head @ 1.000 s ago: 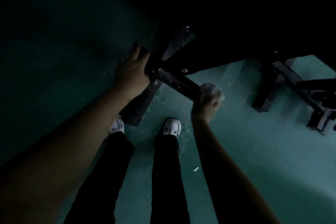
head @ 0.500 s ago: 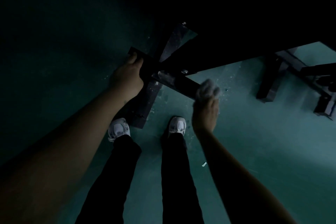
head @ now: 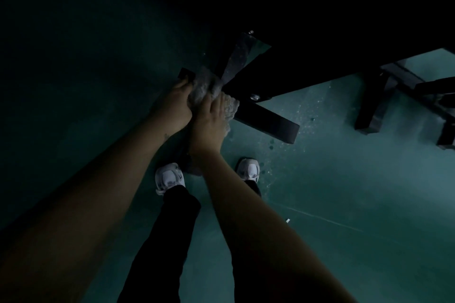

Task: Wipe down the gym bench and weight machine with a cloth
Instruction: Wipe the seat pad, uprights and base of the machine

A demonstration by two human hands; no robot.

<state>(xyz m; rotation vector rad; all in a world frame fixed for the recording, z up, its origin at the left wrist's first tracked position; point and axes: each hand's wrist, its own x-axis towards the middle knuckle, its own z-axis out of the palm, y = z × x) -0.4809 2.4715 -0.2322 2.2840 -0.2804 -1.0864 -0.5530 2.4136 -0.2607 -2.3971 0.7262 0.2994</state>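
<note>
The scene is very dark. A pale fluffy cloth [head: 209,88] lies bunched over the black crossbar [head: 268,119] of the gym bench's foot, where the bar meets the bench frame [head: 248,56]. My right hand [head: 209,123] presses down on the cloth. Beside it, my left hand [head: 173,106] grips the cloth's left part and touches the bar's left end. The two hands touch each other. The bench's dark pad fills the upper right and is barely visible.
A green floor [head: 344,179] spreads below, speckled with small debris. More black frame legs of the weight machine [head: 374,110] stand at the right. My two white shoes [head: 170,177] are planted just in front of the crossbar.
My right hand has carried the cloth leftward along the crossbar to the junction, meeting my left hand. The right end of the bar is now uncovered. The left hand stayed near the bar's left end.
</note>
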